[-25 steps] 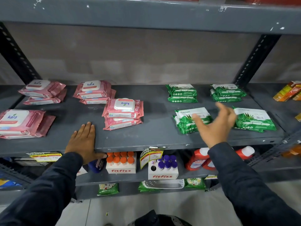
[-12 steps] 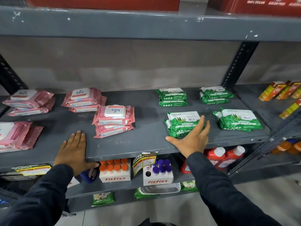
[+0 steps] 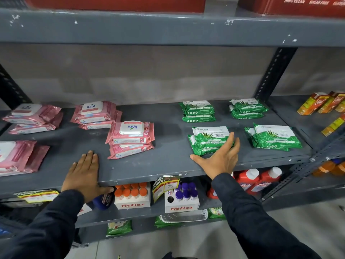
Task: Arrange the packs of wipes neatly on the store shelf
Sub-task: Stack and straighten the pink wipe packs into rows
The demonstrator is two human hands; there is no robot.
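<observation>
Pink Kara wipe packs lie in small stacks on the grey shelf (image 3: pixel 168 163): back left (image 3: pixel 31 116), back middle (image 3: pixel 95 114), a crooked middle stack (image 3: pixel 130 137) and a front-left stack (image 3: pixel 16 157). Green Origami packs form stacks at the back (image 3: pixel 198 111) and back right (image 3: pixel 247 108), front (image 3: pixel 207 137) and front right (image 3: pixel 274 137). My right hand (image 3: pixel 220 157) rests with spread fingers on the front green stack, thumb along its near edge. My left hand (image 3: pixel 84 172) lies flat on the shelf's front edge, thumb under the lip, left of the crooked pink stack.
Below the shelf stand two Fitfizz boxes (image 3: pixel 132 197) of small bottles and red bottles (image 3: pixel 261 180). Orange cartons (image 3: pixel 321 103) sit on the neighbouring shelf at right. A perforated upright (image 3: pixel 274 71) rises behind the green packs. Red boxes (image 3: pixel 115 2) fill the shelf above.
My right hand came down from mid-air, moved left and settled on the front green stack. The left hand stayed on the shelf edge. The view shifted slightly right and up.
</observation>
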